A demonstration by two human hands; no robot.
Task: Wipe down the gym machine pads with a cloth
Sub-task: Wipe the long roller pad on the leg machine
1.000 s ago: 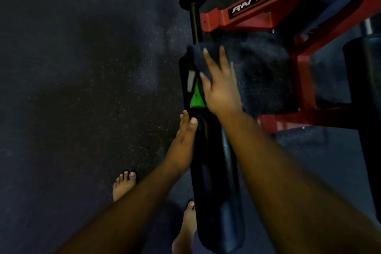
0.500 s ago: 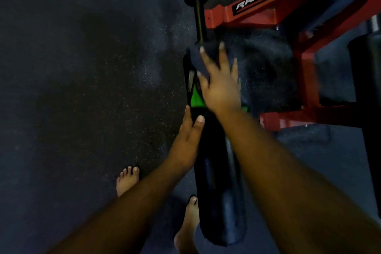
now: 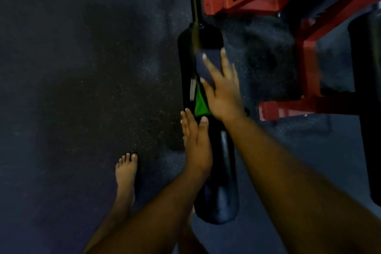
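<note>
A long black cylindrical roller pad (image 3: 223, 181) hangs from a black bar and runs down the middle of the head view. My right hand (image 3: 222, 90) lies flat on its upper half, fingers straight, pressing a dark cloth (image 3: 207, 64) with a green part against the pad. My left hand (image 3: 195, 140) rests flat against the pad's left side just below, fingers straight, thumb on the pad's front. The pad's lower end is bare and shiny.
The red machine frame (image 3: 268, 0) with white lettering stands at upper right, with a red foot (image 3: 274, 111) low beside the pad. Another black pad (image 3: 369, 109) is at the right edge. Dark speckled rubber floor lies to the left. My bare foot (image 3: 125, 173) stands left of the pad.
My right hand with the cloth has slid down from the pad's top end, which is now bare. My left hand stays at the pad's side.
</note>
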